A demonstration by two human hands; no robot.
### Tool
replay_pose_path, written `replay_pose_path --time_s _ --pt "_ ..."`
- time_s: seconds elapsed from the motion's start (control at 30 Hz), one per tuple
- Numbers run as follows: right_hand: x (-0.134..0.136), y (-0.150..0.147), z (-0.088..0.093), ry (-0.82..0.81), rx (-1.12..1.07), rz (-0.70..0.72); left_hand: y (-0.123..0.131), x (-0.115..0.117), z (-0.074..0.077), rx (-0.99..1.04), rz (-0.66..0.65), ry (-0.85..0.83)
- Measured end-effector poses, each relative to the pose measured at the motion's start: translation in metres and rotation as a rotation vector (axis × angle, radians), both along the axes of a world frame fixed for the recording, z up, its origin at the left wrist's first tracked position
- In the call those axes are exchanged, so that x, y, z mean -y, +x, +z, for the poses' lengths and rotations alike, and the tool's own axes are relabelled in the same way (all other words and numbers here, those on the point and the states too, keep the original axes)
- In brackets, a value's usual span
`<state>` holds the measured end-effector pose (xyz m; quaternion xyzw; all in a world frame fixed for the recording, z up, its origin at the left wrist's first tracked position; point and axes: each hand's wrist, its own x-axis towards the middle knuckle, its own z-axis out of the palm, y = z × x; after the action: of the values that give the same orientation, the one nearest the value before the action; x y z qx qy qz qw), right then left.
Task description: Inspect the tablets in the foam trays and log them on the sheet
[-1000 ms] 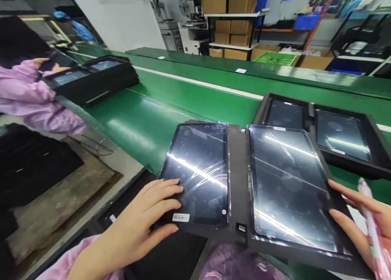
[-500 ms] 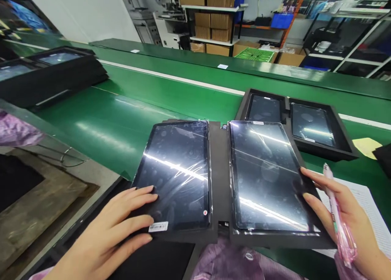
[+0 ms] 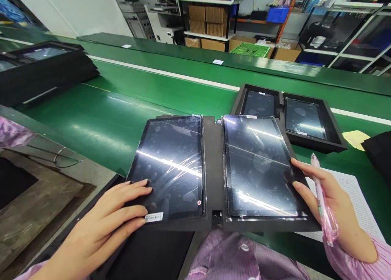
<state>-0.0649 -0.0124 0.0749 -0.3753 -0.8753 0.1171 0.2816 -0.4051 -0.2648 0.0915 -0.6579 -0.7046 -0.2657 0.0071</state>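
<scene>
In front of me, a black foam tray (image 3: pixel 209 166) holds two dark tablets side by side. My left hand (image 3: pixel 104 221) rests with stretched fingers on the lower left corner of the left tablet (image 3: pixel 171 166), beside its white barcode label (image 3: pixel 154 217). That tablet also has a small red-and-white sticker. At the right edge of the right tablet (image 3: pixel 259 170), my right hand (image 3: pixel 336 206) touches the tray with thumb and index finger. A pink pen (image 3: pixel 321 194) is tucked in that same hand, tip up.
Another black tray (image 3: pixel 331 137) with two tablets sits behind, on the green conveyor (image 3: pixel 152 88). A printed sheet (image 3: pixel 360 200) lies by my right hand, and a yellow paper (image 3: pixel 354 139) beyond it. Stacked trays (image 3: pixel 45 76) stand far left; a purple sleeve (image 3: pixel 14 133) shows at the left edge.
The whole view has shifted slightly, so the tray and both hands appear a little further left and higher. My hands keep the same places on the tray, and the pen stays in my right hand.
</scene>
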Motion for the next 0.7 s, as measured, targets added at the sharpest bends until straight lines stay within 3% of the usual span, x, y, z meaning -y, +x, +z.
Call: replay_pose_path --time_s 0.13,0.3,0.4,0.5,0.6,0.7 --pt "-0.012 0.001 0.012 0.082 0.097 0.095 -0.011 -0.009 0.008 -0.129 -0.156 -0.039" --pt "-0.040 -0.024 0.050 0.104 0.137 0.216 -0.001 -0.028 0.008 -0.329 -0.037 0.079" --pt "-0.053 -0.072 0.075 0.011 0.139 0.377 0.008 -0.033 -0.003 -0.395 0.086 0.126" --pt "-0.063 -0.143 0.085 -0.100 0.272 0.542 0.012 -0.033 -0.012 -0.420 0.137 0.137" --pt "-0.072 -0.219 0.075 -0.099 0.319 0.586 0.013 -0.032 -0.016 -0.433 0.150 0.154" --pt "-0.076 -0.274 0.054 -0.073 0.361 0.594 0.013 -0.030 -0.017 -0.402 0.165 0.131"
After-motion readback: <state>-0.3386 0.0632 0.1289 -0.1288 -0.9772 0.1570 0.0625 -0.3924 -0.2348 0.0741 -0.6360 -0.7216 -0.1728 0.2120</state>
